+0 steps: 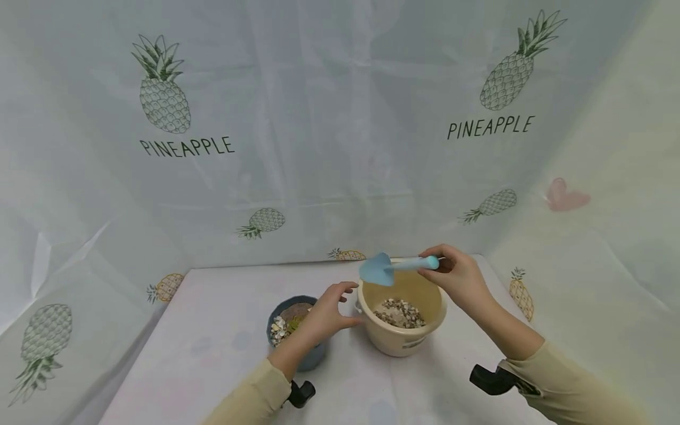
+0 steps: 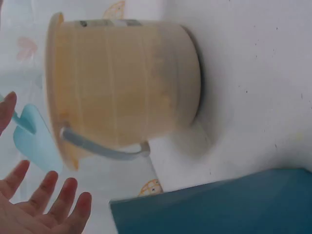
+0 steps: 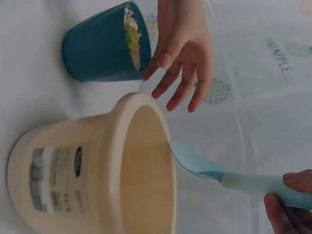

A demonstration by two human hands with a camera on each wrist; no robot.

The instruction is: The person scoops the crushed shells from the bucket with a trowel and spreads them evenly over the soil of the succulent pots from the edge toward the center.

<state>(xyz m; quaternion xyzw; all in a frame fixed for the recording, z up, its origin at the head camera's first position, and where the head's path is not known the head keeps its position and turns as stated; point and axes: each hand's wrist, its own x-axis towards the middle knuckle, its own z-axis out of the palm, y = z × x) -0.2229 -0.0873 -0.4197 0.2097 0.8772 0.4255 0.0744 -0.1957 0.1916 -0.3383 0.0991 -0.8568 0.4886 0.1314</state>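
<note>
Head view: right hand [image 1: 461,276] pinches a blue trowel [image 1: 378,270] by its handle, above the cream bucket [image 1: 394,342] with gravel [image 1: 399,314] inside. Left hand [image 1: 330,310] spread, near bucket rim. Blue pot [image 1: 313,358] left of bucket, partly behind left forearm. Pineapple-print sheet [image 1: 340,147] behind.
</note>
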